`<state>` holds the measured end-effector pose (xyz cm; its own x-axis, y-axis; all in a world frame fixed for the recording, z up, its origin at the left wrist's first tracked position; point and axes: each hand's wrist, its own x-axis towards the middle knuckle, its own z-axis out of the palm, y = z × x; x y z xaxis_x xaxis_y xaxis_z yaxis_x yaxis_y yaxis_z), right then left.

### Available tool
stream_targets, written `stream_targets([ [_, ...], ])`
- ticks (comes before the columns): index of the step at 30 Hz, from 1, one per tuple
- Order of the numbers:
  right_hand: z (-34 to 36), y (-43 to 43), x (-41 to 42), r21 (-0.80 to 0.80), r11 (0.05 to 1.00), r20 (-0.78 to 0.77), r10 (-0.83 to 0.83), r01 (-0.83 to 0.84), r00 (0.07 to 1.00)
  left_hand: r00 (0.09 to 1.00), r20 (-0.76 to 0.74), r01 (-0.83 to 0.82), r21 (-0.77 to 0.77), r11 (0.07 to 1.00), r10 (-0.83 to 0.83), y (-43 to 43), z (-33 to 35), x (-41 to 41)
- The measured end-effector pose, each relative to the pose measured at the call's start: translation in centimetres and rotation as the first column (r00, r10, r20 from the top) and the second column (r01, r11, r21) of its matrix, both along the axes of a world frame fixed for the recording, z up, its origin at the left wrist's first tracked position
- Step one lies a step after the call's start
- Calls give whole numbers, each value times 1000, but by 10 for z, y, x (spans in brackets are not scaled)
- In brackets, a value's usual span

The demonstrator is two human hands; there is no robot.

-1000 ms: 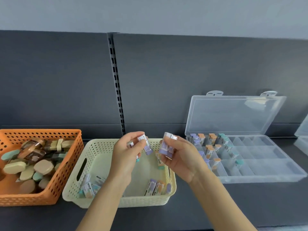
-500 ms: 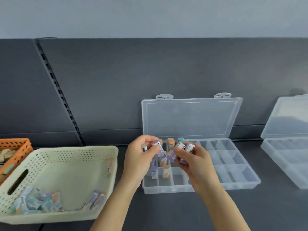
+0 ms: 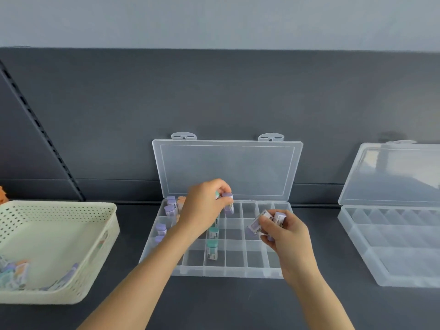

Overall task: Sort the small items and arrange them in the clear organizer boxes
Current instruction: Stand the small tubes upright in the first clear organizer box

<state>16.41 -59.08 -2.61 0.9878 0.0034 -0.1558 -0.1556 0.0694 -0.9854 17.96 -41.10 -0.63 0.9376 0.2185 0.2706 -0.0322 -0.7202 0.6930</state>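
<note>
A clear organizer box (image 3: 238, 270) lies open in the middle, its lid leaning on the dark back panel. Purple-capped, orange-capped and teal-capped small items stand in its left compartments, such as a teal one (image 3: 212, 249) near the front. My left hand (image 3: 204, 208) pinches a purple-capped item (image 3: 228, 203) upright over a back-row compartment. My right hand (image 3: 283, 231) grips two purple-ended items (image 3: 258, 222) above the box's right half.
A cream perforated basket (image 3: 71, 234) at the left holds several more small items (image 3: 14, 275) in its near corner. A second open clear organizer (image 3: 390, 248) sits at the right. A slotted rail (image 3: 40, 129) runs up the back panel.
The view has swung right from the baskets to the organizer. Both hands carried their items over the box; the left one has dropped to the back row, the right has moved right.
</note>
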Motion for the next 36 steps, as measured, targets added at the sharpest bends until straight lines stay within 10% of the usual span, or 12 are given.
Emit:
stream_targets([
  [5, 0, -12, 1, -30, 999, -15, 35, -36, 999, 992, -111, 93, 316, 944, -61, -8, -11, 28],
  [15, 1, -22, 1, -168, 985, 49, 39, -30, 998, 967, -216, 219, 453, 864, -132, -7, -32, 58],
  [27, -2, -16, 13, -235, 972, 70, 24, -7, 997, 972, -204, 205, 515, 832, -113, -3, -36, 58],
  [36, 9, -8, 58, -430, 899, 300, 50, 88, 953, 984, -169, 108, 285, 952, -61, 4, -11, 42],
])
